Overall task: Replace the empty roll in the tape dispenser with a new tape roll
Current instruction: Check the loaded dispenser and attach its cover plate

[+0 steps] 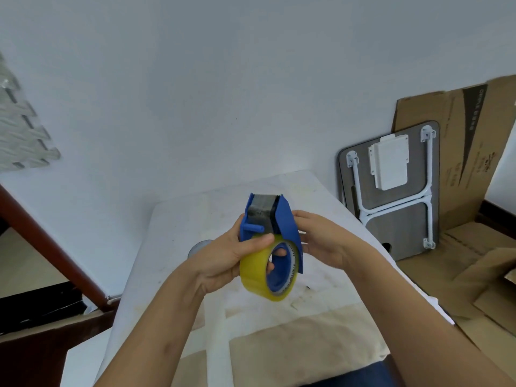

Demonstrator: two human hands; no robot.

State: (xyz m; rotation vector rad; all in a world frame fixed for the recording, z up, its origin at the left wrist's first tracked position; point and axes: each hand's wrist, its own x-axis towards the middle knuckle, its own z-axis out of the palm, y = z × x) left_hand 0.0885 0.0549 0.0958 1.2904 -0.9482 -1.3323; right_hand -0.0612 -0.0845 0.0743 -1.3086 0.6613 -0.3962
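Note:
A blue tape dispenser [284, 219] is held up above the table, its dark metal blade end pointing away from me. A yellow tape roll [258, 277] sits around the dispenser's blue hub at the near end, tilted toward me. My left hand [223, 261] grips the roll and the dispenser's left side, thumb on top of the roll, fingertips showing inside the hub. My right hand [324, 238] presses against the dispenser's right side plate. A grey round object [196, 247], partly hidden behind my left hand, lies on the table.
The white, stained table [279, 317] stretches below my hands. A folded grey table with white legs [396, 191] leans on the wall at right, beside flattened cardboard [469, 152]. A brown wooden edge [55, 247] runs at left.

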